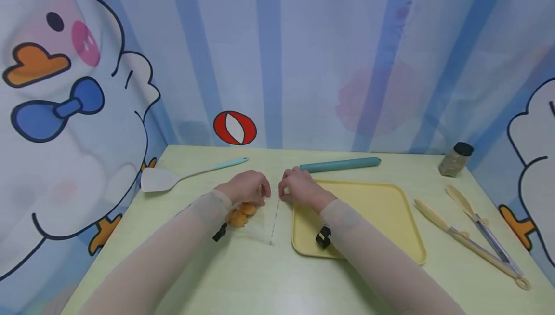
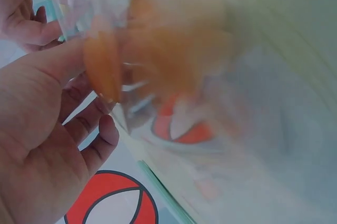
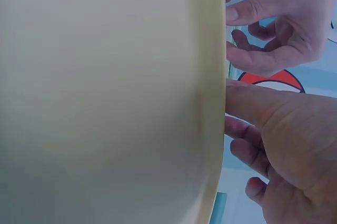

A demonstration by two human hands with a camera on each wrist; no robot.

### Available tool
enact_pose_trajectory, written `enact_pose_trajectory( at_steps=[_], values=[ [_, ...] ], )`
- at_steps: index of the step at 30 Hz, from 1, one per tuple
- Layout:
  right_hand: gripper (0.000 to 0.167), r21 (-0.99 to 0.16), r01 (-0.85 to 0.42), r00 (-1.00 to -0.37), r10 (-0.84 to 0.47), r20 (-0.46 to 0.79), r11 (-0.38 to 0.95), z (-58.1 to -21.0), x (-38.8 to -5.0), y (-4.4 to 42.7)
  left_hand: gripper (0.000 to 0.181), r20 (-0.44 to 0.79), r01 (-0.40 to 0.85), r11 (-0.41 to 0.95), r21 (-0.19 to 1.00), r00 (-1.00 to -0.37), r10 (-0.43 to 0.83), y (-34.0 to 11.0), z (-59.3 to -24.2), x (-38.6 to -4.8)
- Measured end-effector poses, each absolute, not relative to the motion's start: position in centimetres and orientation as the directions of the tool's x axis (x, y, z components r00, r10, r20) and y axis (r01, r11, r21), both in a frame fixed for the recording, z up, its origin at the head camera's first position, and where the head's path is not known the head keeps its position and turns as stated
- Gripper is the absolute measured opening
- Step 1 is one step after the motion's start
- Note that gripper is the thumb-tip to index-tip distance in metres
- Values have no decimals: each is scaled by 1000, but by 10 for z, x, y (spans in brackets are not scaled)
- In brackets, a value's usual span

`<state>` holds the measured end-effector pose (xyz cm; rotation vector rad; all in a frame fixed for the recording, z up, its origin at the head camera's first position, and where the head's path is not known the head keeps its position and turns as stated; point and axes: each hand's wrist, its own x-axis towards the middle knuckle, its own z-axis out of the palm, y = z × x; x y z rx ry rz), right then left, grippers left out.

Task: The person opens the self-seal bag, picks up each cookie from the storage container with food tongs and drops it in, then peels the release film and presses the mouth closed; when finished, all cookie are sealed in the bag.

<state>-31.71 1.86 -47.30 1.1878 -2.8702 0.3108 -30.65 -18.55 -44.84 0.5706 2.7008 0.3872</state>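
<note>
Bag (image 1: 260,231) of clear plastic, with orange-brown pieces (image 1: 238,217) inside, lies on tabletop (image 1: 225,276) beside the left edge of yellow tray (image 1: 373,209). Left hand (image 1: 248,187) and right hand (image 1: 300,187) pinch its far side, seemingly keeping thin plastic steady; fingertips are partly hidden.

Free passage over the near table (image 1: 256,281), plastic bag (image 1: 241,215) and yellow tray (image 1: 381,214) beyond

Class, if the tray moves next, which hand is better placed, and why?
Right hand, probably: it is by the far left corner of the tray, its forearm above it; the left hand is beside the food.
</note>
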Motion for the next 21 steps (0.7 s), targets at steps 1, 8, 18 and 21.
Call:
enact_pose_trajectory(
  at_steps=[1, 8, 18, 21],
  values=[
    [4, -190, -699, -712, -696, 93, 690, -473, -317, 19, 18, -281, 340, 881, 329, -855, 435, -185, -449, -307],
    [4, -260, -695, -706, -704, 71, 670, -477, -319, 27, 18, -264, 386, 872, 300, -845, 465, -180, -454, -308],
    [7, -314, -671, -712, -702, 19, 672, -475, -326, 32, 17, -248, 363, 895, 261, -870, 425, -180, -449, -306],
    [4, -328, -668, -707, -708, -1, 668, -478, -329, 29, 17, -257, 332, 901, 280, -878, 403, -183, -451, -304]
  ],
)
